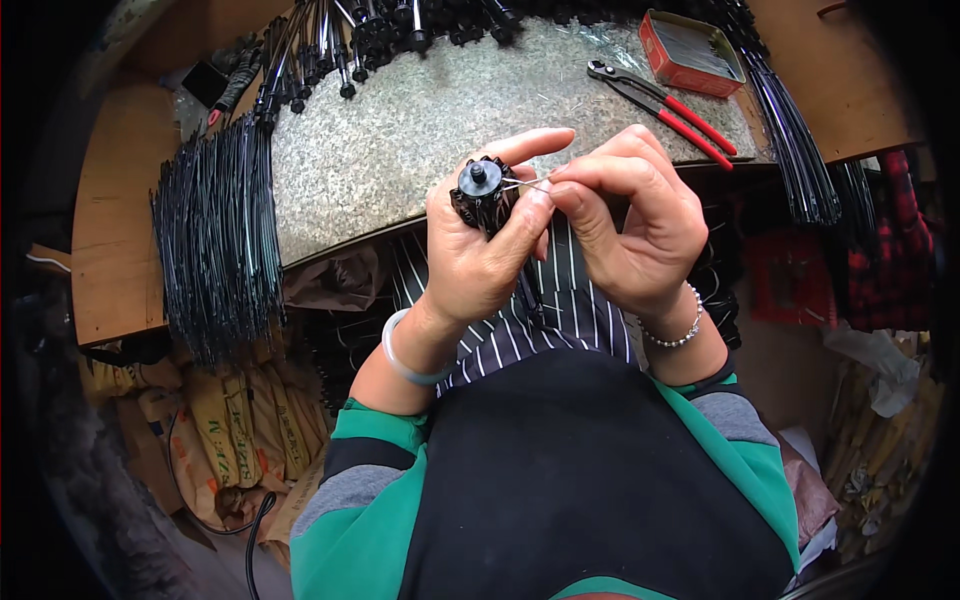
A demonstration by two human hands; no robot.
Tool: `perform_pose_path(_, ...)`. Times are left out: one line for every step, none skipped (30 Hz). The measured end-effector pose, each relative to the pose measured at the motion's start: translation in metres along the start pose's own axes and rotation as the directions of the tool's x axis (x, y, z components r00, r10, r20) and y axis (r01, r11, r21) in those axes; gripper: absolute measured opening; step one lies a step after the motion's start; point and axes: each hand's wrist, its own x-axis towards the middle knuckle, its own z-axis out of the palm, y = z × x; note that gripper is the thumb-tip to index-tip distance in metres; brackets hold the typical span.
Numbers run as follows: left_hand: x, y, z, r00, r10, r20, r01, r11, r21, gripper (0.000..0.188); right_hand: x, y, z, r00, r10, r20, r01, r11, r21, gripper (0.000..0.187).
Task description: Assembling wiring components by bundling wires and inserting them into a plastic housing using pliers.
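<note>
In front of the table edge, my left hand (478, 240) is wrapped round the top of a black umbrella frame (480, 178). Its round hub with a central knob faces up, and dark ribs crowd beneath it. My right hand (640, 215) pinches a thin metal wire (527, 184) between thumb and forefinger. That wire runs to the side of the hub, next to my left thumb. The lower part of the frame hangs down in front of my striped clothing and is partly hidden by my left hand.
Cutting pliers (665, 110) with red handles lie on the speckled tabletop (350, 170), beside a red tin (690, 60) of thin wire pieces. Bundled black ribs (215, 240) hang over the left edge, more ribs (795, 140) over the right. Umbrella shafts (350, 40) lie along the back.
</note>
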Motion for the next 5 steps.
perform_pose_path(-0.0002,-0.0005,-0.0002,1.000,0.000,-0.001,0.000,1.000,-0.008,0.030,-0.0003,0.0002,0.0017,1.000,-0.023,-0.015,0.023,1.000,-0.019,0.012)
perform_pose_path(-0.0005,-0.0004,-0.0005,1.000,-0.001,-0.002,0.001,1.000,-0.007,0.030,-0.0006,0.0005,0.0027,0.999,-0.046,-0.029,0.045,0.998,-0.037,0.011)
perform_pose_path(0.0000,0.0001,-0.0004,1.000,-0.012,0.004,0.012,1.000,0.007,0.031,-0.0005,0.0012,0.0021,0.999,-0.045,-0.030,0.044,0.998,-0.039,0.011)
perform_pose_path(0.0004,0.0011,-0.0005,1.000,-0.023,0.009,0.023,0.999,0.022,0.031,-0.0002,0.0024,0.0016,0.999,-0.025,-0.031,0.024,0.999,-0.044,0.011)
perform_pose_path(0.0008,0.0025,-0.0006,0.999,-0.035,0.015,0.034,0.999,0.036,0.032,0.0002,0.0037,0.0009,0.999,-0.006,-0.032,0.004,0.999,-0.048,0.011)
